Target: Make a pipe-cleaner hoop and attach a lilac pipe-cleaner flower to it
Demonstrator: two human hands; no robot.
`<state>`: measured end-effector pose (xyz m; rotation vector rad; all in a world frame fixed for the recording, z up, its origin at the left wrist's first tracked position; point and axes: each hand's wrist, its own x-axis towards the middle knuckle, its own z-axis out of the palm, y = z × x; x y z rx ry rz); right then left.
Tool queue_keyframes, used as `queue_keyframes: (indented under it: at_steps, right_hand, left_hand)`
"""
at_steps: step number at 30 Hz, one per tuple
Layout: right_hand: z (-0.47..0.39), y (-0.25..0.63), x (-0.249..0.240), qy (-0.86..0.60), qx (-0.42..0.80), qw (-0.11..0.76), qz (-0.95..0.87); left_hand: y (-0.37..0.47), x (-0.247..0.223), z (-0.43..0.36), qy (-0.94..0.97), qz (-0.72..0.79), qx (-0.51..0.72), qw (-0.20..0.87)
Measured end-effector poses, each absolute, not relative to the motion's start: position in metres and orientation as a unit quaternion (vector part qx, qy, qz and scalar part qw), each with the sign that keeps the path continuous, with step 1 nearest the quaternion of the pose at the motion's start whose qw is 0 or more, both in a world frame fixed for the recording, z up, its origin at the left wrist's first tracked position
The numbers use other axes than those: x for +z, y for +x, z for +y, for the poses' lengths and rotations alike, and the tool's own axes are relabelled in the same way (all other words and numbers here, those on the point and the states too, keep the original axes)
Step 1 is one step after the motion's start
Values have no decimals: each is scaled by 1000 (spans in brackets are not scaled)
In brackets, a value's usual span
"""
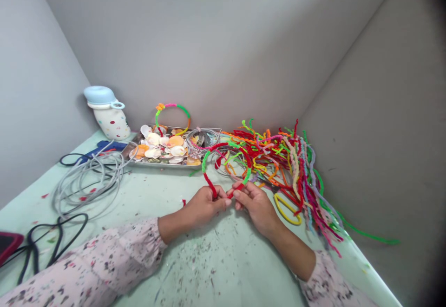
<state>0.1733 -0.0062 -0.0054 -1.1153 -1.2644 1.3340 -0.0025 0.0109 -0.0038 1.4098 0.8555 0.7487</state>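
Note:
Between my two hands stands a ring wrapped in red and green pipe cleaner (226,145), upright above the table. My left hand (205,207) pinches its lower left end between thumb and fingers. On the lower right, my right hand (256,205) is closed on the red part of the same ring. The fingertips of both hands nearly meet at the bottom, hiding how the ends sit there. Behind the ring lies a heap of loose, many-coloured pipe cleaners (275,158).
A metal tray (163,164) of seashells stands at the back, with a finished-looking coloured ring (190,115) leaning over it. Left are a white bottle (111,120), a coil of grey wire (75,184), a blue tool (101,149) and black cable (59,232). Yellow-handled scissors (285,214) lie right.

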Motion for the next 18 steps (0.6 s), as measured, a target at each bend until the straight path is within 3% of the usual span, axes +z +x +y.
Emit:
queue_keyframes:
  at_steps: [12,18]
  right_hand:
    - [-5,174,-7,-437,567,492,-496]
    - [-4,176,-9,-441,565,518,-467]
  left_hand:
    - [-3,-5,12,628,376,322,600]
    - [-4,-2,11,554,375,459,585]
